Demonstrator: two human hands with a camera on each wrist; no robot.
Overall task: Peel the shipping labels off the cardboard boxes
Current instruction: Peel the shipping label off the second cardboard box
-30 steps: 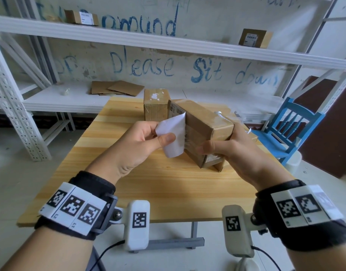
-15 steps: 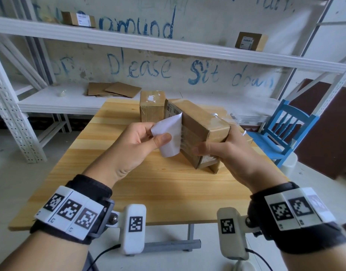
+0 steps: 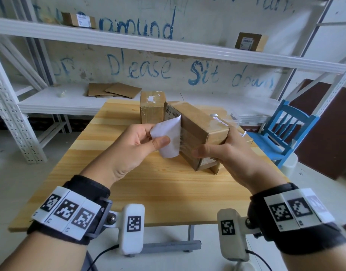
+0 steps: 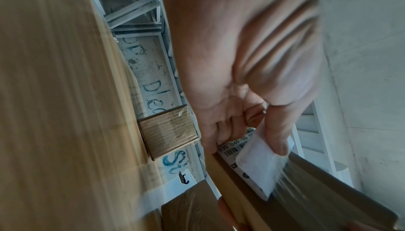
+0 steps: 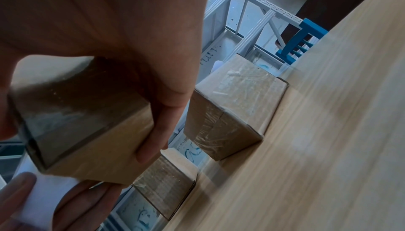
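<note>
The right hand (image 3: 229,153) grips a taped cardboard box (image 3: 199,130) and holds it tilted above the wooden table (image 3: 164,192), with the thumb lying along the box's near side and the fingers curled round its far side; the right wrist view shows those fingers (image 5: 162,113) wrapped over the box's edge. The left hand (image 3: 133,145) pinches the loose corner of a white shipping label (image 3: 169,136) between thumb and curled fingers. The peeled part of the label curls away from the left face of the held box, blank side showing, while its far end is stuck to that face, where printed barcode lines can be read. In the left wrist view thin strands of stretched adhesive or tape (image 4: 282,174) bridge the gap between the lifted label and the cardboard.

Behind the held box, a second cardboard box (image 3: 152,108) stands upright on the table, with a torn white patch on its top. To the right of the held box and partly hidden by it, a third taped box (image 5: 234,106) lies on the table. Beyond the table stands white metal shelving (image 3: 129,42): flattened cardboard sheets (image 3: 114,90) lie on its lower shelf, and two small labelled boxes (image 3: 250,42) sit on the upper one. A blue wooden chair (image 3: 285,132) stands to the right of the table.
</note>
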